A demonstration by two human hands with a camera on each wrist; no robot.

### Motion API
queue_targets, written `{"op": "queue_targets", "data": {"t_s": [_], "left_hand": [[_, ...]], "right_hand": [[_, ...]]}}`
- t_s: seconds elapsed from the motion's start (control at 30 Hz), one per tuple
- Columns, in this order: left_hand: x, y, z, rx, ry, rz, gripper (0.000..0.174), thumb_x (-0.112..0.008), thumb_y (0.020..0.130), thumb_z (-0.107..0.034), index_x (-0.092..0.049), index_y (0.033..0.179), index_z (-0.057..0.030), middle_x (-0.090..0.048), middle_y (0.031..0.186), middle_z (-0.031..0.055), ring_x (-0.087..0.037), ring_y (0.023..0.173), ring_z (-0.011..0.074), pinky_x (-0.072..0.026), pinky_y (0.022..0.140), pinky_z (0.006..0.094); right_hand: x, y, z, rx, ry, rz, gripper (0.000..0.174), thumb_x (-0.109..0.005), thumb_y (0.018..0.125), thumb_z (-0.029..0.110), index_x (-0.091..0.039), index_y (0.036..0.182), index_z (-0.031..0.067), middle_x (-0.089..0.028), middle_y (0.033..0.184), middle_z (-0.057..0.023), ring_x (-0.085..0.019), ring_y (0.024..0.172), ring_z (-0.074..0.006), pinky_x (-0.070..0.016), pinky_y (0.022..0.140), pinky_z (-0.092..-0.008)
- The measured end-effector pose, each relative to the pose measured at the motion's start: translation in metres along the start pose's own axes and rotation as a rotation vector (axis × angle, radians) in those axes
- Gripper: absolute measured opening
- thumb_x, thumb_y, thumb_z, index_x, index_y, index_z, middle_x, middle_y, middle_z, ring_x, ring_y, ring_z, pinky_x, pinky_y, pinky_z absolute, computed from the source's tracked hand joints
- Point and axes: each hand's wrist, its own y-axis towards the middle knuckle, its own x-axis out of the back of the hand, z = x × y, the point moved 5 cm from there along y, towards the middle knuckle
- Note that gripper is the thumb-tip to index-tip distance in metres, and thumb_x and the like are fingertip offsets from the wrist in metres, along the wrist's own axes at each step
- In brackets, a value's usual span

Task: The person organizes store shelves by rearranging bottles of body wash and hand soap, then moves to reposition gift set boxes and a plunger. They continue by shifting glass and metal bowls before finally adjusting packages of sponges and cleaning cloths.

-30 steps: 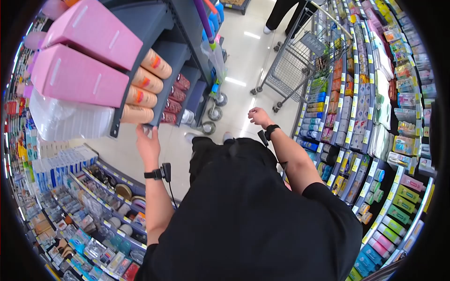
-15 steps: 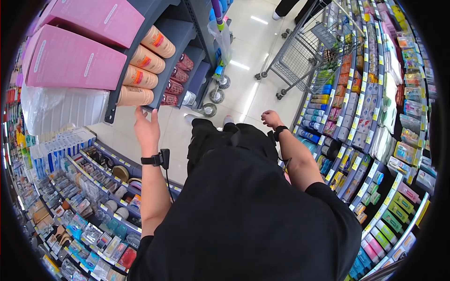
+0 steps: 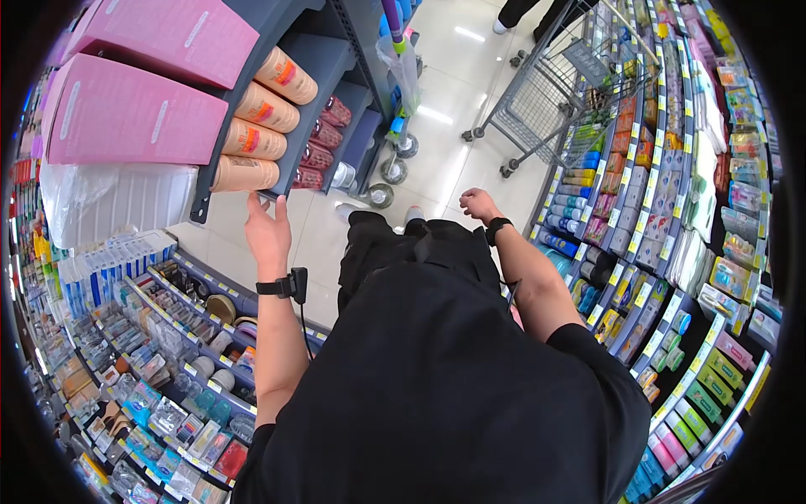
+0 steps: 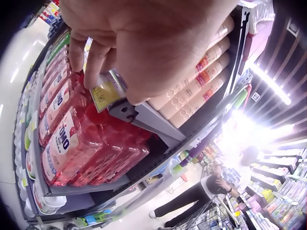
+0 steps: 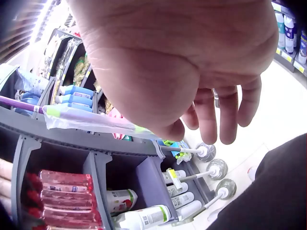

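Note:
My left hand (image 3: 269, 235) is at the corner of the grey shelf, just below the peach bottles (image 3: 245, 174). In the left wrist view, the fingers of the left hand (image 4: 139, 52) hang loosely bent beside a yellow price label (image 4: 106, 95), with the thumb by the shelf end (image 4: 144, 117). Red bottles (image 4: 72, 143) stand on the level below. My right hand (image 3: 478, 204) hangs over the aisle, fingers loosely curled, holding nothing. From the right wrist, the palm of the right hand (image 5: 182, 62) shows in front of the shelf unit.
Large pink boxes (image 3: 134, 109) and a plastic-wrapped white pack (image 3: 117, 197) occupy the upper shelf. A wire cart (image 3: 537, 109) stands ahead, with a person's dark-trousered legs (image 3: 514, 13) beside it. Stocked shelves (image 3: 621, 210) line the right, and a low display (image 3: 159, 336) the left.
The head view has shifted, with the shelf and pink boxes appearing nearer than a second ago. My left hand remains by the shelf corner, and my right hand still hangs over the aisle.

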Motion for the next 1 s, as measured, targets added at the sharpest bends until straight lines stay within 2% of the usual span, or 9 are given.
{"op": "queue_targets", "data": {"t_s": [0.13, 0.43, 0.67, 0.73, 0.83, 0.97, 1.0], "left_hand": [[-0.0021, 0.0012, 0.0009, 0.036, 0.027, 0.022, 0.063, -0.068, 0.096, -0.028, -0.045, 0.145, 0.0048, -0.070, 0.121, 0.0282, -0.069, 0.113, 0.0412, -0.0534, 0.095, 0.0461], [-0.0034, 0.0009, -0.0025, -0.032, -0.001, -0.002, 0.061, -0.069, 0.096, -0.023, -0.045, 0.144, 0.0061, -0.069, 0.122, 0.0282, -0.069, 0.115, 0.0387, -0.0532, 0.096, 0.0458], [-0.0029, 0.0013, -0.0034, -0.035, 0.015, -0.005, 0.061, -0.069, 0.096, -0.023, -0.045, 0.144, 0.0055, -0.069, 0.123, 0.0284, -0.069, 0.116, 0.0375, -0.0530, 0.096, 0.0456], [-0.0027, 0.0007, -0.0037, -0.028, -0.002, 0.011, 0.061, -0.069, 0.096, -0.023, -0.044, 0.144, 0.0056, -0.069, 0.123, 0.0283, -0.069, 0.115, 0.0377, -0.0530, 0.096, 0.0457], [-0.0037, 0.0002, -0.0022, -0.036, -0.006, 0.003, 0.061, -0.069, 0.096, -0.023, -0.044, 0.144, 0.0057, -0.069, 0.123, 0.0282, -0.069, 0.114, 0.0379, -0.0531, 0.096, 0.0460], [-0.0037, -0.0001, -0.0020, -0.039, -0.016, 0.012, 0.061, -0.068, 0.097, -0.023, -0.043, 0.144, 0.0058, -0.068, 0.124, 0.0280, -0.070, 0.114, 0.0375, -0.0530, 0.096, 0.0463], [-0.0045, 0.0001, -0.0009, -0.042, -0.018, 0.009, 0.061, -0.068, 0.097, -0.024, -0.043, 0.144, 0.0059, -0.068, 0.125, 0.0281, -0.070, 0.114, 0.0373, -0.0531, 0.096, 0.0462]], "right_hand": [[0.0011, 0.0006, -0.0022, 0.007, -0.028, 0.014, 0.034, -0.065, 0.087, 0.020, -0.069, 0.112, -0.0029, -0.075, 0.092, -0.0127, -0.071, 0.072, -0.0189, -0.0554, 0.062, -0.0324], [0.0034, -0.0055, 0.0024, -0.022, -0.019, -0.020, 0.034, -0.064, 0.087, 0.020, -0.071, 0.112, -0.0021, -0.076, 0.094, -0.0125, -0.072, 0.073, -0.0203, -0.0573, 0.068, -0.0333], [0.0035, -0.0029, -0.0006, -0.022, -0.039, -0.027, 0.035, -0.064, 0.087, 0.022, -0.072, 0.112, -0.0007, -0.076, 0.093, -0.0117, -0.073, 0.074, -0.0204, -0.0575, 0.069, -0.0333], [0.0021, -0.0021, -0.0016, -0.044, -0.039, 0.023, 0.033, -0.064, 0.089, 0.020, -0.068, 0.117, 0.0020, -0.072, 0.098, -0.0092, -0.068, 0.076, -0.0171, -0.0507, 0.059, -0.0289], [0.0025, -0.0018, -0.0020, -0.032, -0.041, 0.024, 0.033, -0.064, 0.089, 0.020, -0.068, 0.117, 0.0019, -0.073, 0.097, -0.0093, -0.068, 0.075, -0.0173, -0.0506, 0.058, -0.0286], [0.0029, -0.0033, -0.0014, -0.031, -0.053, 0.016, 0.033, -0.064, 0.089, 0.019, -0.068, 0.117, 0.0017, -0.073, 0.097, -0.0094, -0.069, 0.075, -0.0173, -0.0510, 0.058, -0.0287], [0.0037, -0.0051, -0.0008, -0.023, -0.052, -0.005, 0.033, -0.064, 0.088, 0.020, -0.070, 0.114, 0.0008, -0.075, 0.095, -0.0108, -0.071, 0.075, -0.0188, -0.0545, 0.064, -0.0312]]}}
